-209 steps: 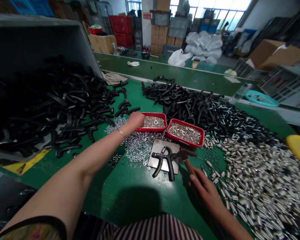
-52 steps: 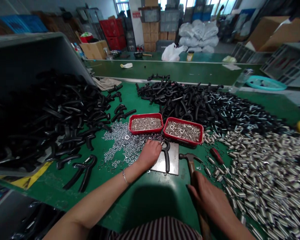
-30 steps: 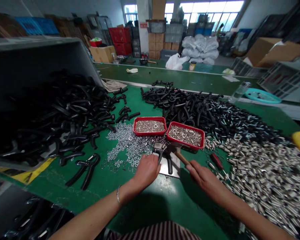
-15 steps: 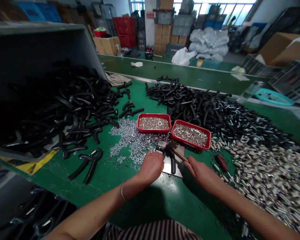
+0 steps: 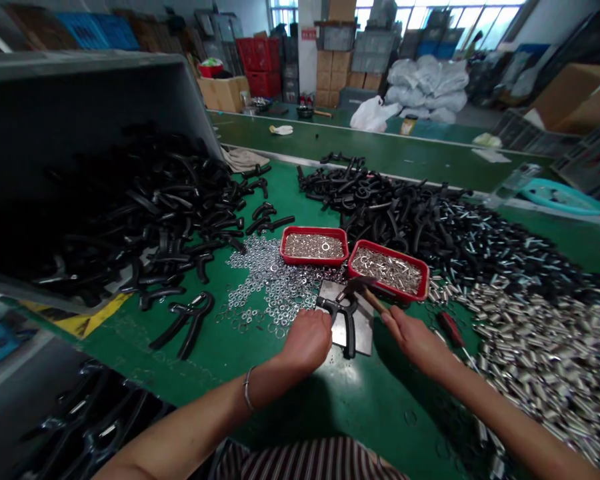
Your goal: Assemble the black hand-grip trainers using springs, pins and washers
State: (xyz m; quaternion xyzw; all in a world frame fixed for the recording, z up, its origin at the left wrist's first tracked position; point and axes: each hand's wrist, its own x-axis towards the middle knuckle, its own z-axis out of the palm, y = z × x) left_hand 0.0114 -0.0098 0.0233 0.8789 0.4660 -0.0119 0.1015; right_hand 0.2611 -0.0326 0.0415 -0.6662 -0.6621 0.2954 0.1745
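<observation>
My left hand (image 5: 307, 339) is closed on one handle of a black two-handled, plier-like tool (image 5: 349, 331). Its head lies on a flat metal plate (image 5: 364, 338), with the other handle pointing toward me. In my right hand (image 5: 414, 331) is a hammer (image 5: 376, 302), gripped by its wooden handle, its dark head raised just beyond the tool. Small rings and nuts (image 5: 260, 280) are spread left of the plate. Behind them stand a red tray of tiny metal parts (image 5: 314, 262) and a second red tray of pins (image 5: 425, 287). Another black plier-like tool (image 5: 195, 327) lies to the left.
A grey crate (image 5: 200, 110) on its side spills black handles at left. More black handles (image 5: 395, 207) pile up at the back. Metal cylinders (image 5: 545, 373) heap up on the right, beside a red screwdriver (image 5: 450, 328). Further black tools (image 5: 95, 427) sit below the table edge.
The hammer head has lifted off the tool and shifted slightly right and away, uncovering the tool's head. My left hand keeps its hold. The whole view has shifted a little.
</observation>
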